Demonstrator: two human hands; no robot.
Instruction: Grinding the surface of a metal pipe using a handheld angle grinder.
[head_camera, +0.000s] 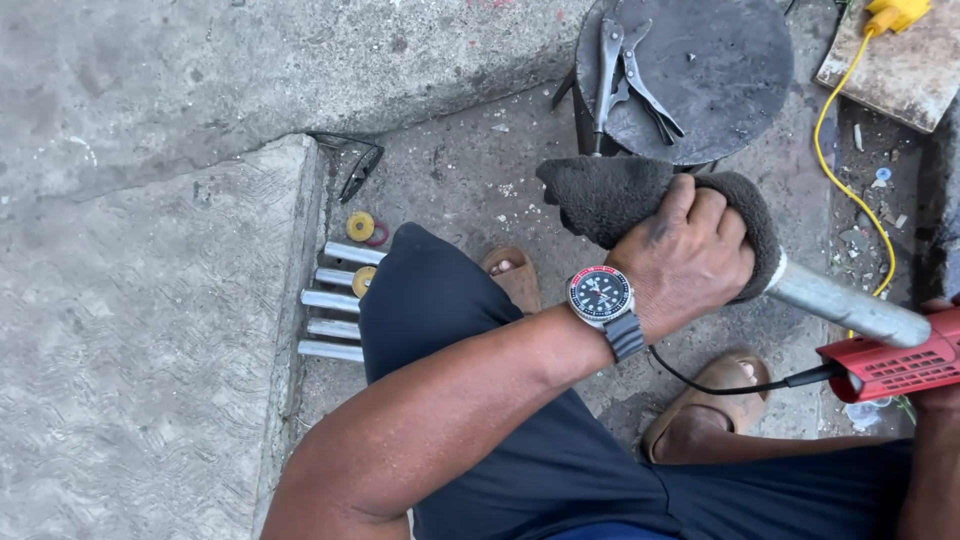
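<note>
While the grey steel pipe (850, 308) juts out over the concrete floor (150, 330), the left hand (685, 250) is clamped around it through a dark grey cloth (610, 195). The right hand (935, 400), mostly out of frame, seems closed on a red power tool (890, 365). A firm, padded grip should steady the pipe. More cut pipes (335, 300) lie nearby.
</note>
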